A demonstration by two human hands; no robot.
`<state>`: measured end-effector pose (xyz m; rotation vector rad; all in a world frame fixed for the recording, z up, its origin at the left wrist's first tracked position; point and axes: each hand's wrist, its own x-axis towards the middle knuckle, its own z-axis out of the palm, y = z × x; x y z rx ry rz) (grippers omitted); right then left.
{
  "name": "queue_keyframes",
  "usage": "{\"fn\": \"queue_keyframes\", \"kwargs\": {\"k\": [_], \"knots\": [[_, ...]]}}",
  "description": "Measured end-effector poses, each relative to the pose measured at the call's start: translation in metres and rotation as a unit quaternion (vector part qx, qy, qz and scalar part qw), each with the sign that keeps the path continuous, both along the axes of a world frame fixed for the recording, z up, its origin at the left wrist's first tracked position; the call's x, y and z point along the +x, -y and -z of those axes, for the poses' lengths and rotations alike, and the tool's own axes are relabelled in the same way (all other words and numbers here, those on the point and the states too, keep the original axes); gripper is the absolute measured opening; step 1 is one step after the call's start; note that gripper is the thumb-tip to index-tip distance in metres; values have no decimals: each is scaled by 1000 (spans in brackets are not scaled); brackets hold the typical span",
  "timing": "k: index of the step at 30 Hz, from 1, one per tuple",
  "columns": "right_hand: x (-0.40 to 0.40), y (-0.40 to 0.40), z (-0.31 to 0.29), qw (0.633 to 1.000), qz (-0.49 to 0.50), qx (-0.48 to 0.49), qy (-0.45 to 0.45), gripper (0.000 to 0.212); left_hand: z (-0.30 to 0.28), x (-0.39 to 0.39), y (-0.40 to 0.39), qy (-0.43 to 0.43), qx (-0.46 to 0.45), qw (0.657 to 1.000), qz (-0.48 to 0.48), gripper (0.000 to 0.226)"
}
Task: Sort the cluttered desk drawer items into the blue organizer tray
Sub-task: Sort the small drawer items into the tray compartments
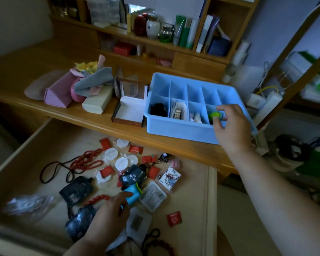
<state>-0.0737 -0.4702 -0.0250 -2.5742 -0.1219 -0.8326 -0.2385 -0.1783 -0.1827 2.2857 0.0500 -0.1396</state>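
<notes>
The blue organizer tray [181, 129] is set on the desktop, above and behind the open drawer [44, 137]. The right hand [231, 126] is held over the tray's near-right compartment, where a small green item [215, 114] is located at the fingertips. Whether that item is pinched or already released cannot be told; the fingers are loosely spread above it.

The left hand [109, 217] is lowered into the drawer, its fingertips placed against a light-blue packet [132, 194]. The packet's long axis is judged to run diagonally, from near-left to far-right, roughly toward the tray. A full grip is not confirmed; the fingers are curved onto its near end.

The remaining clutter, including red sachets [138, 149], white round pads [111, 153] and a red bead string [87, 160], is spread across the drawer floor, nearer the left hand than the right.
</notes>
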Motion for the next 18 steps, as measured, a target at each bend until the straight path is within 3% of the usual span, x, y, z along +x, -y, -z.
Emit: {"fn": "queue_keyframes", "kwargs": {"k": [2,4,6,8,10,14,18], "knots": [[-38,-10,18,992,-86,-54,81,18,3,0,1,-8,0,1000,9,33],[-81,-24,46,982,-162,-84,50,11,5,0,2,-20,8,1000,10,32],[-116,-38,82,970,-201,-82,-112,10,4,0,2,-24,19,1000,6,32],[-139,-49,112,926,-175,-55,-331,13,1,-1,3,-17,31,999,11,32],[-153,-56,138,886,-167,-44,-430,27,-2,-2,4,-9,56,998,38,31],[-169,-68,164,863,-214,-119,-442,36,-2,-7,10,-34,125,973,190,50],[-168,-60,166,871,-167,-133,-443,27,2,-4,24,-51,317,899,298,77]]}}
